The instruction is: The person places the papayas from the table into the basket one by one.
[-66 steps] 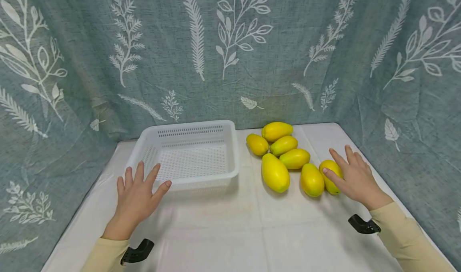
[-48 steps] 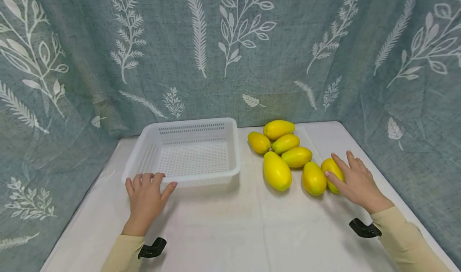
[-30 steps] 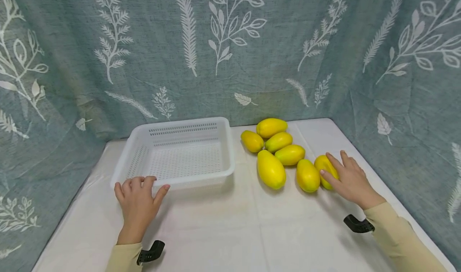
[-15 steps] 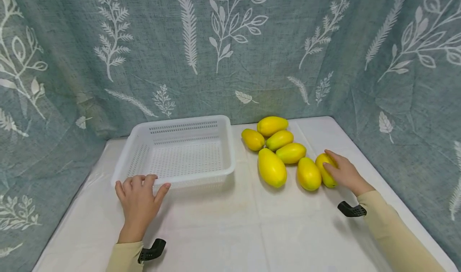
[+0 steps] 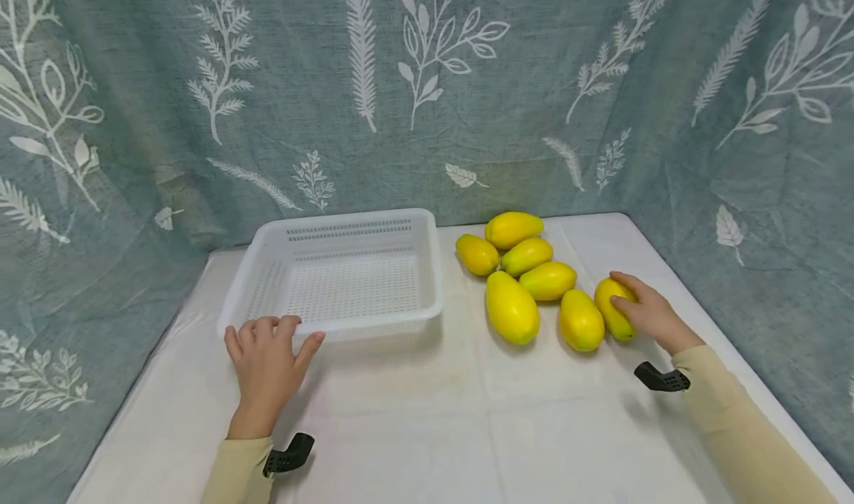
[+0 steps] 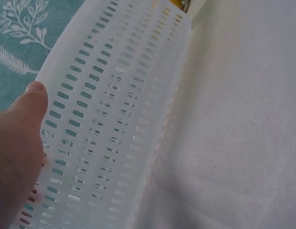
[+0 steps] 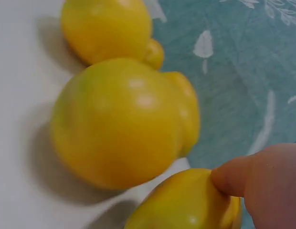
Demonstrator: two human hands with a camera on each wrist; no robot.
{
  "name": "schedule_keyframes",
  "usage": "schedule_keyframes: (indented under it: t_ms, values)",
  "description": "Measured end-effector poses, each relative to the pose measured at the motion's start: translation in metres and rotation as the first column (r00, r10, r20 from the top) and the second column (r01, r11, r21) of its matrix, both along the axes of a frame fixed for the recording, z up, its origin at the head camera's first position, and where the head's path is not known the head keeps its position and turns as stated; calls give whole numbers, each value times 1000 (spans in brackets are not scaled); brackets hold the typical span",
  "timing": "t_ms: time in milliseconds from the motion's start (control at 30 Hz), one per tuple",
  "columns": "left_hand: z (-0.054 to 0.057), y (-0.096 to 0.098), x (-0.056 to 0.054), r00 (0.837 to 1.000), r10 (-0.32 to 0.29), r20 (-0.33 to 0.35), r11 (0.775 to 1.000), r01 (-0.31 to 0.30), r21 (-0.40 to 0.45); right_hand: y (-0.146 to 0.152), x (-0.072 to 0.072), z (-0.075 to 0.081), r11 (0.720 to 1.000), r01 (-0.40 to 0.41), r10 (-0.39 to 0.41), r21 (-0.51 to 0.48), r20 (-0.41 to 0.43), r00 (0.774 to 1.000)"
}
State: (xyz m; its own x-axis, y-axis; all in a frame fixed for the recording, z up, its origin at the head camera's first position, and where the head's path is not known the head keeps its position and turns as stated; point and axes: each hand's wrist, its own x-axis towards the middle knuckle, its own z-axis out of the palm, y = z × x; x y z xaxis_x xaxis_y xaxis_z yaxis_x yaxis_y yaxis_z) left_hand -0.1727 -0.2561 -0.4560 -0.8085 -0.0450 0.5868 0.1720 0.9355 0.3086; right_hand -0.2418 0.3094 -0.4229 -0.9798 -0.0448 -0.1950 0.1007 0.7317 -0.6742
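Note:
A white perforated plastic basket [image 5: 434, 267] sits at the back left of the cloth-covered table, with nothing in it. Over its front rim my left hand [image 5: 265, 374] has curled fingers; the left wrist view shows the thumb [image 6: 33, 102] against the outer wall. At the right, my right hand [image 5: 652, 317] grips the rightmost yellow papaya [image 5: 614, 319], which lies on the cloth. In the right wrist view its thumb [image 7: 262, 179] presses the papaya's side; the other fingers are hidden there. Another papaya [image 5: 582, 322] lies just left of the held one.
Several more papayas lie right of the basket, including a large one [image 5: 511, 310] in front and one [image 5: 514, 230] at the back. A white cloth [image 5: 414, 430] covers the table. Leaf-patterned green curtains [image 5: 293, 81] enclose the back and sides.
My left hand has come down onto the basket's front rim, its fingers curling over it. My right hand has moved from hovering near the rightmost papaya to gripping it.

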Motion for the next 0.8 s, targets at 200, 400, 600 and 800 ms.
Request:
schedule_keyframes:
  t_ms: [200, 400, 600, 800]
  values:
    - [-1, 1, -3, 1000, -11, 5, 1000, 11, -9, -23, -19, 52, 992, 17, -27, -128, -84, 996]
    - [-4, 0, -3, 999, -9, -33, 1000, 8, -19, -104, -49, 96, 952, -94, 58, -292, -128, 990]
    - [-2, 0, -3, 999, -14, -52, 1000, 13, -27, -201, -64, 102, 895, -219, 171, -389, -154, 973]
    - [-2, 0, -1, 999, 2, -54, 1000, -3, -28, -286, -65, 75, 846, -289, 300, -448, -49, 953]
